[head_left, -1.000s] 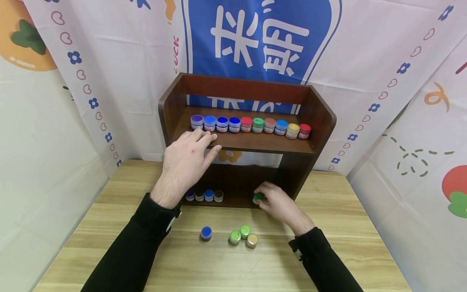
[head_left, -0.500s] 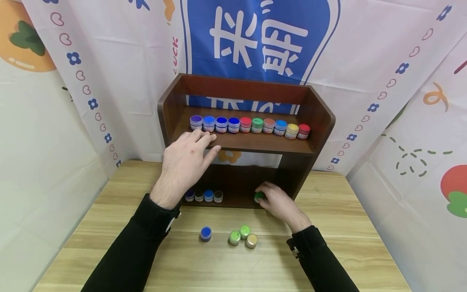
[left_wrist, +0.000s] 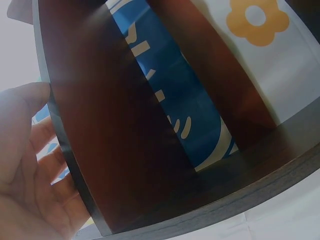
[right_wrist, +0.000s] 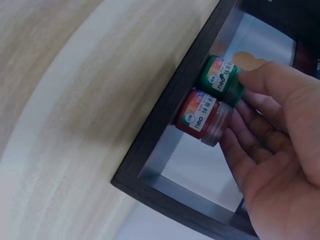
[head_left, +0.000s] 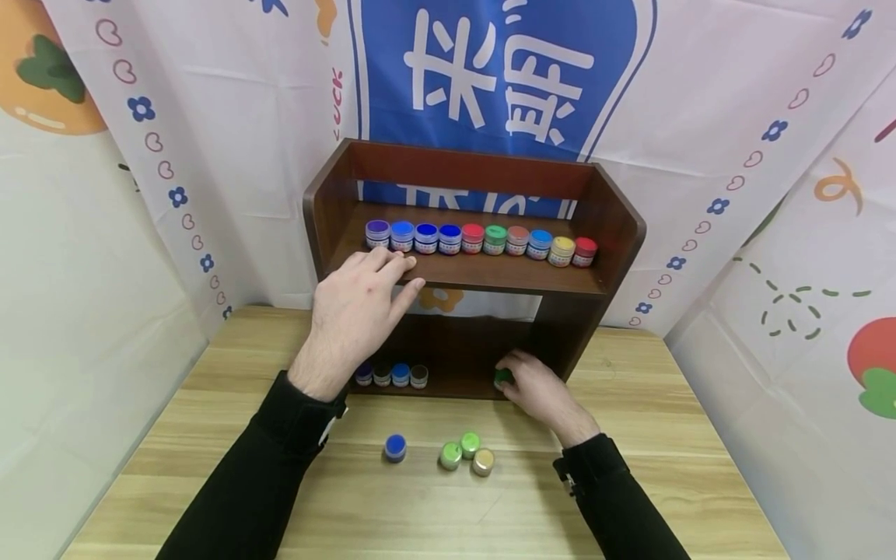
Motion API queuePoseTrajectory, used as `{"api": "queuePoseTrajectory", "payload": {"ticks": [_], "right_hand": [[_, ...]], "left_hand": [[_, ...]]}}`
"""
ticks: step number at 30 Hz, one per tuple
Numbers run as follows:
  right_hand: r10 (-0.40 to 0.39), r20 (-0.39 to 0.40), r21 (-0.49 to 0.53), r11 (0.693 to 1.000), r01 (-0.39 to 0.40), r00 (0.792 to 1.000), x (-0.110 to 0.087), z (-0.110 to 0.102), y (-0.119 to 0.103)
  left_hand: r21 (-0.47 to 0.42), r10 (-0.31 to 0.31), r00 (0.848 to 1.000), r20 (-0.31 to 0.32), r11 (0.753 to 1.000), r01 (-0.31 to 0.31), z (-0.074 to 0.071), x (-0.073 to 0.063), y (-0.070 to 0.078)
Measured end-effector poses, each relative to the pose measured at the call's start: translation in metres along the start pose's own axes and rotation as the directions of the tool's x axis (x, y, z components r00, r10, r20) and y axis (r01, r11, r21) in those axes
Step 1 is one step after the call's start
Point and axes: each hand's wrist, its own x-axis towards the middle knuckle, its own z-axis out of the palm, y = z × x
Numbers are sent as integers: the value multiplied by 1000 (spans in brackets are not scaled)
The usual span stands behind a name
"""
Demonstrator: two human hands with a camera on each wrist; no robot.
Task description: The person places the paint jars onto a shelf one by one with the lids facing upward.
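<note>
My right hand (head_left: 542, 389) pinches a small green paint jar (right_wrist: 220, 77) by its lid on the lower shelf. Beside it in the right wrist view stands a red paint jar (right_wrist: 202, 115), which the hand hides in the head view. My left hand (head_left: 357, 307) rests with fairly straight fingers on the front of the upper shelf of the brown wooden rack (head_left: 483, 276), close to a row of paint jars (head_left: 425, 239). From below, the left wrist view shows its thumb at the board's edge and the fingers (left_wrist: 55, 160) partly behind the board.
Several jars, including a blue-lidded one (head_left: 400, 375), line the lower shelf's left part. On the table (head_left: 280, 467) before the rack are a dark blue jar (head_left: 395, 448), two light green jars (head_left: 451, 456) and a gold-lidded jar (head_left: 483, 462). A printed cloth (head_left: 259, 155) hangs behind.
The right hand has slid the green paint jar slightly to the right along the lower shelf. The left hand stays where it was.
</note>
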Motion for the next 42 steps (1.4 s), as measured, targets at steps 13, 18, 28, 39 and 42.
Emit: {"api": "queuePoseTrajectory", "payload": {"ticks": [13, 18, 28, 39, 42], "right_hand": [[-118, -35, 4, 993, 118, 992, -20, -9, -23], [-144, -20, -20, 989, 144, 989, -29, -6, -30], [-181, 24, -35, 983, 181, 983, -48, -2, -39], [-229, 61, -17, 973, 231, 971, -66, 3, -47], [-224, 78, 8, 974, 224, 971, -71, 4, -51]], "left_hand": [[0, 7, 1000, -10, 1000, -7, 0, -1, 1], [1, 0, 1000, -9, 1000, 0, 0, 0, 1], [0, 2, 1000, -5, 1000, -2, 1, 0, 1], [3, 4, 1000, -14, 1000, -4, 1, -1, 0], [4, 4, 1000, -15, 1000, -4, 1, -1, 0]]}}
